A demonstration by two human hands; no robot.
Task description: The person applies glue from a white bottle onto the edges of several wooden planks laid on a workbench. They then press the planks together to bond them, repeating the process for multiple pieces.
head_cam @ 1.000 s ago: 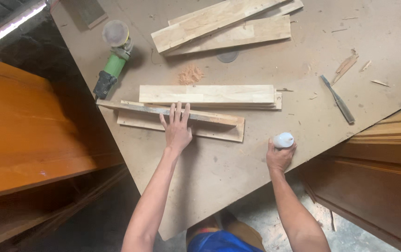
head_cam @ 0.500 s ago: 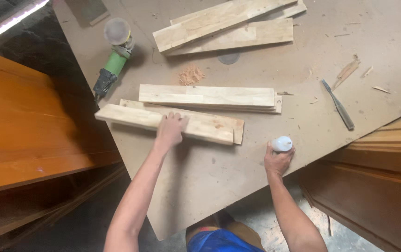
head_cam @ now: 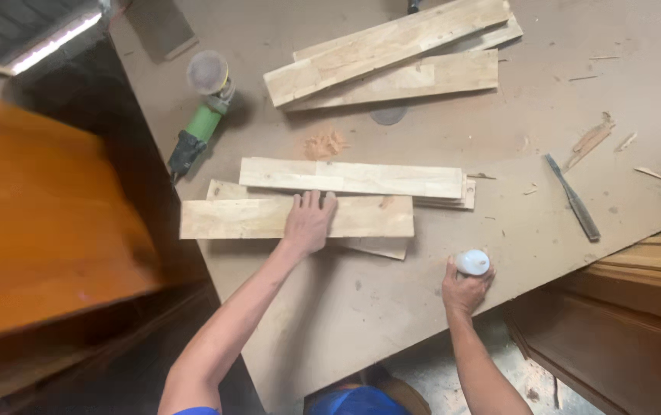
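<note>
Left hand: the left hand (head_cam: 309, 223) lies flat, fingers spread, on the near plank (head_cam: 269, 218); its grip is apart, pressing down and clamped on nothing.
Near plank: a pale wooden board lying flat on the tabletop (head_cam: 361, 307), its left end jutting past the tabletop edge; it rests partly over another board beneath it.
Right hand: the right hand (head_cam: 465, 288) has its grip wrapped around a small white-capped bottle (head_cam: 472, 262) standing at the near edge of the tabletop; what the bottle holds cannot be told from here.
Middle boards: a stack of planks (head_cam: 353, 177) lies just beyond the near plank, roughly parallel to it.
Far boards: more planks (head_cam: 392, 58) lie crossed at the far side.
Grinder: a green angle grinder (head_cam: 199, 123) lies near the left edge.
Chisel: a dark chisel (head_cam: 572, 197) lies well to the right, near wood chips (head_cam: 592, 140).
</note>
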